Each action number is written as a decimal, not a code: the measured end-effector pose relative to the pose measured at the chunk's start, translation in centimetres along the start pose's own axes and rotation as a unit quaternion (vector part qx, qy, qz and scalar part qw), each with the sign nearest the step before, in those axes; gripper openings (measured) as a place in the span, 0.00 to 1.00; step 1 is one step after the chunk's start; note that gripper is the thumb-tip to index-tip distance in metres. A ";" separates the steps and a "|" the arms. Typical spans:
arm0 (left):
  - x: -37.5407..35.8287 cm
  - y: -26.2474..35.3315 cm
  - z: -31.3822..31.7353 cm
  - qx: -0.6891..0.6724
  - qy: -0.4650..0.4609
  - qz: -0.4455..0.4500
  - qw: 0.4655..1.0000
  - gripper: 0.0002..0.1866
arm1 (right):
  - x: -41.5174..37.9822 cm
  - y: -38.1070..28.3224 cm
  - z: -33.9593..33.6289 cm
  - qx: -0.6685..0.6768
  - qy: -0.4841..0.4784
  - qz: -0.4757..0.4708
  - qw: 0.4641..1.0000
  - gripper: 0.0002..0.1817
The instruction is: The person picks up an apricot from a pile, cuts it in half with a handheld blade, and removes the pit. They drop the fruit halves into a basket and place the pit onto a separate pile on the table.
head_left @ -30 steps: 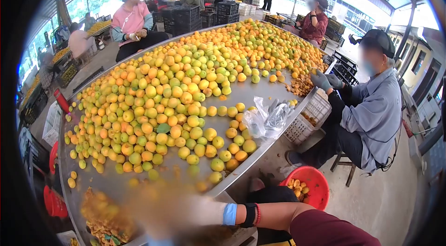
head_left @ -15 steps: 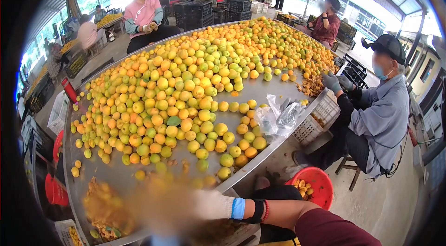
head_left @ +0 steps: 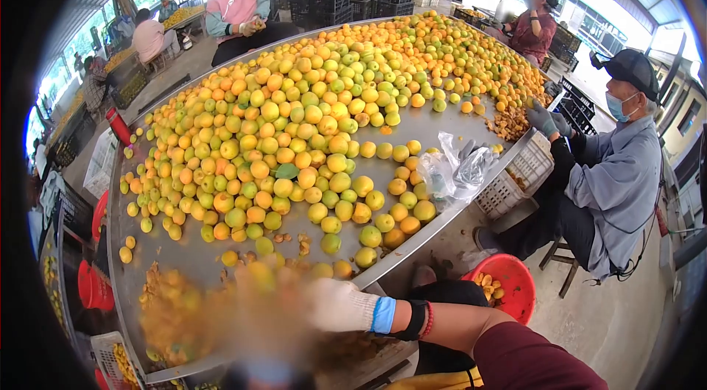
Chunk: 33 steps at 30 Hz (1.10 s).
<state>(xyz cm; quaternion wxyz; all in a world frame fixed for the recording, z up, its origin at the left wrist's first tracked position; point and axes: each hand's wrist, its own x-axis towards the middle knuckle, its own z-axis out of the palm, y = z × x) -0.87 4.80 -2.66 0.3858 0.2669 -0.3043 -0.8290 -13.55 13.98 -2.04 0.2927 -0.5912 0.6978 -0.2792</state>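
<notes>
My right hand (head_left: pixel 340 304), in a white knit glove with a light blue band at the wrist, reaches in from the lower right over the near table edge. Its fingers run into a blurred patch, so what they hold is hidden. My left hand cannot be made out; only a blurred shape with a blue patch shows at the bottom centre. Beyond the gloved hand lies a large heap of yellow, orange and green fruit (head_left: pixel 243 147) on the metal table (head_left: pixel 294 243). Brownish fruit pieces (head_left: pixel 173 309) lie left of the blur.
A clear plastic bag (head_left: pixel 456 169) lies at the right table edge. The red basin (head_left: pixel 515 283) on the floor holds fruit pieces. A masked person (head_left: pixel 615 169) sits at the right beside a white crate (head_left: pixel 501 195). Another person in pink (head_left: pixel 239 3) sits across the table.
The view has shifted, so the table and fruit appear slightly higher and further right. My right glove sits a little higher in view, its fingers still blurred.
</notes>
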 end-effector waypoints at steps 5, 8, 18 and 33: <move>-0.4 1.3 0.8 0.250 0.001 0.102 0.963 0.27 | -0.1 -0.1 -0.7 0.135 0.024 -0.009 0.991 0.28; -0.8 1.1 1.3 0.338 0.021 0.153 0.928 0.24 | 0.2 0.3 0.0 0.181 0.048 -0.039 0.981 0.30; -0.9 1.7 0.6 0.454 -0.013 0.232 0.860 0.23 | -0.2 0.8 1.6 0.346 0.043 -0.049 0.936 0.22; -1.3 1.5 1.9 0.715 -0.131 0.211 0.653 0.40 | 2.0 4.2 0.5 0.450 0.013 0.145 0.881 0.35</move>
